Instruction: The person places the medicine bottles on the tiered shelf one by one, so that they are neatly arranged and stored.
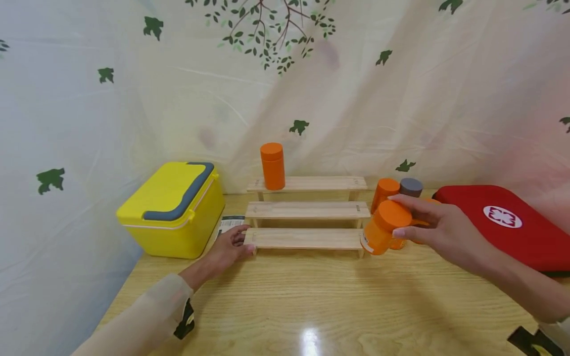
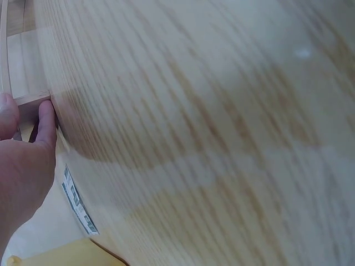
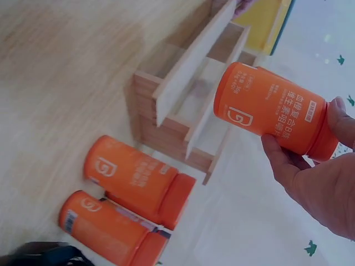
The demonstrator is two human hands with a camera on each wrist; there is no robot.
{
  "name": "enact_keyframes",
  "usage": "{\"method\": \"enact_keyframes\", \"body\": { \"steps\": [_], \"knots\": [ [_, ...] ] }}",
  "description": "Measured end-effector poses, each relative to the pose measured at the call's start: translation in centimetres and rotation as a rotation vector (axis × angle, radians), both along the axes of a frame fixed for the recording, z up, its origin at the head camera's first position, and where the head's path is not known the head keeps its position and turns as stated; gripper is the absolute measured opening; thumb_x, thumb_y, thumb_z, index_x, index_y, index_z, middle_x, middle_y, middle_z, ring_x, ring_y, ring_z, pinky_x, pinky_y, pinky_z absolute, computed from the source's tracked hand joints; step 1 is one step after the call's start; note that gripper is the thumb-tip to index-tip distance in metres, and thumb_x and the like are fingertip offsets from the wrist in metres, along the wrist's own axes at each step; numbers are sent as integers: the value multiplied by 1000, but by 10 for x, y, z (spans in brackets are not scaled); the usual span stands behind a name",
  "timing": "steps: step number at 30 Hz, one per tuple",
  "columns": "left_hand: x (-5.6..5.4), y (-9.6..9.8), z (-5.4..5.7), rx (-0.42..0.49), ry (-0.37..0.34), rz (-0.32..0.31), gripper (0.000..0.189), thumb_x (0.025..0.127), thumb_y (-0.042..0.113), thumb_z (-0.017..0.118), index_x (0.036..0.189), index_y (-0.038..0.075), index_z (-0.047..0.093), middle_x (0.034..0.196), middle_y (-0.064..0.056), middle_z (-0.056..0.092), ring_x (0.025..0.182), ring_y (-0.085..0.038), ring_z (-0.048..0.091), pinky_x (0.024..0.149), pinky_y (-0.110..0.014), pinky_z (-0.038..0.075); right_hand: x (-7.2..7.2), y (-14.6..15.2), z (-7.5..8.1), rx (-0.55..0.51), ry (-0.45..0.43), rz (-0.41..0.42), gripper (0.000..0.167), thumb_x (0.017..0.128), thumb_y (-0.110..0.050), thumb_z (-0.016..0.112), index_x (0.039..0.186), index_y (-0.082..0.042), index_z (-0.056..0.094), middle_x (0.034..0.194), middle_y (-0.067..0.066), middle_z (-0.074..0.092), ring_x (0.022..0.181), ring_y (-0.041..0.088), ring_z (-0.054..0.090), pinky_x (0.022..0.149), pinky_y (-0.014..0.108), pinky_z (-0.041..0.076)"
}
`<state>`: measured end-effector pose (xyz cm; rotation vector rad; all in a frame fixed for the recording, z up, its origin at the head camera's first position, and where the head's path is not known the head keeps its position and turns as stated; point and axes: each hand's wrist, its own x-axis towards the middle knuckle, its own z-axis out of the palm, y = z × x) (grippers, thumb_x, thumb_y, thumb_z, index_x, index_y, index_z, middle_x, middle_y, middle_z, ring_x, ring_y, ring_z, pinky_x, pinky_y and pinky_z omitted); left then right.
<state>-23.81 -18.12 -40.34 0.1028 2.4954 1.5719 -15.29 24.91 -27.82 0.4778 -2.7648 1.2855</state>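
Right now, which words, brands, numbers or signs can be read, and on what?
"血橙复合B族 / 维生素…": held orange bottle; smaller print blurred.
"G"-like logo: same bottle, two other bottles, their print blurred.
Cross-like sign: red case.
Printed sheet: too small to read.

A person's right hand [image 1: 445, 232] holds a tilted orange cylindrical bottle [image 1: 386, 225] beside a three-tiered pale wooden rack [image 1: 307, 211], whose left end the left hand [image 1: 228, 245] grips. An upright orange lidded canister [image 1: 273, 169] stands on the top tier; a yellow box [image 1: 165, 193] and flat red case [image 1: 518, 236] flank the rack.
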Motion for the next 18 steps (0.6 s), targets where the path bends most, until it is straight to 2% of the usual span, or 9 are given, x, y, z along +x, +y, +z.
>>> {"method": "enact_keyframes", "body": {
  "steps": [2, 5, 9, 12, 18],
  "knots": [
    [0, 0, 0, 3, -3, 5, 60, 90, 6, 66, 144, 4, 40, 129, -20, 58, 115, -28, 57, 99, -42, 46, -5, -6, 6, 3, -11, -7, 67, 86, -32, 72, 146, -23, 43, 131, 14, 57, 107, 28, 62, 74, 27, 56],
    [0, 1, 1, -10, 2, 1, 59, 90, 6, 65, 144, 4, 39, 129, -20, 58, 115, -29, 57, 99, -43, 45, -15, -16, 15, -2, -13, -1, 68, 86, -35, 72, 146, -22, 43, 131, 12, 57, 109, 30, 60, 76, 26, 55],
    [1, 0, 1, -19, 1, 1, 59, 90, 7, 65, 144, 4, 40, 129, -20, 58, 115, -28, 57, 100, -43, 45, -34, -30, 26, -17, -17, 25, 69, 87, -37, 70, 147, -21, 41, 134, 9, 56, 114, 29, 58, 80, 25, 54],
    [1, 1, 0, -18, 2, 8, 59, 90, 7, 66, 143, 5, 40, 128, -19, 59, 114, -28, 57, 100, -43, 45, -50, -42, 34, -37, -18, 39, 68, 87, -38, 70, 147, -23, 41, 134, 7, 57, 114, 26, 57, 83, 31, 52],
    [1, 1, 1, -24, -9, 16, 59, 90, 7, 66, 144, 6, 41, 129, -18, 59, 114, -28, 57, 100, -43, 45, -87, -64, 43, -125, -41, 73, 68, 86, -35, 72, 146, -22, 42, 132, 3, 58, 117, 20, 56, 99, 42, 45]
  ]
}}
